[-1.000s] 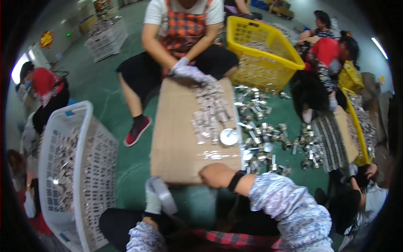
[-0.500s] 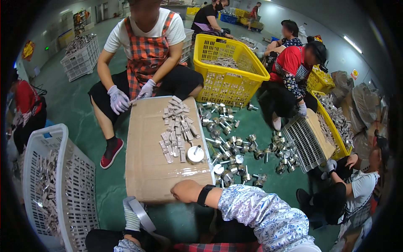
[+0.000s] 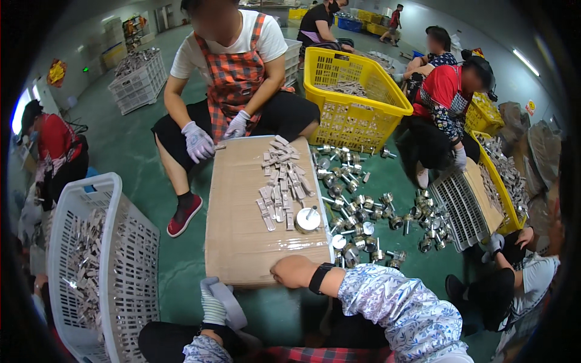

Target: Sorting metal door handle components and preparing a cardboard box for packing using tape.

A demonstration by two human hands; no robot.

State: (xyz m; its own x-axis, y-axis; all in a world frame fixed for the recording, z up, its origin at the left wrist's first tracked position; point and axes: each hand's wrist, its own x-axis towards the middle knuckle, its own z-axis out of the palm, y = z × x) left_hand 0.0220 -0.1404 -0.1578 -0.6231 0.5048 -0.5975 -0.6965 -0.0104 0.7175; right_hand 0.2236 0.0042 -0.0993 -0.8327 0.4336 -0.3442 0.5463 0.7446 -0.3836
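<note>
My left hand (image 3: 213, 307), in a striped glove, grips a wide grey roll of tape (image 3: 231, 302) just below the near edge of the cardboard-topped work surface (image 3: 239, 199). My bare right hand (image 3: 295, 271) rests on that near edge with its fingers curled under; whatever they hold is hidden. A shiny strip runs across the cardboard above it. Beyond lie several grey-beige clip-like metal pieces (image 3: 279, 193) in a loose heap. Beside them a round white-topped part with a metal stem (image 3: 308, 219) stands upright.
Round metal parts with stems (image 3: 363, 212) cover the green floor on the right. A grey basket (image 3: 112, 260) of pieces stands left, a yellow basket (image 3: 357, 109) at the back. Opposite sits a person in a checked apron, gloved hands (image 3: 198, 142) near the board's far edge. Others work around.
The whole view has shifted, so everything appears farther right and slightly altered in height. My hands keep nearly the same places at the cardboard's near edge, the tape roll still in my left.
</note>
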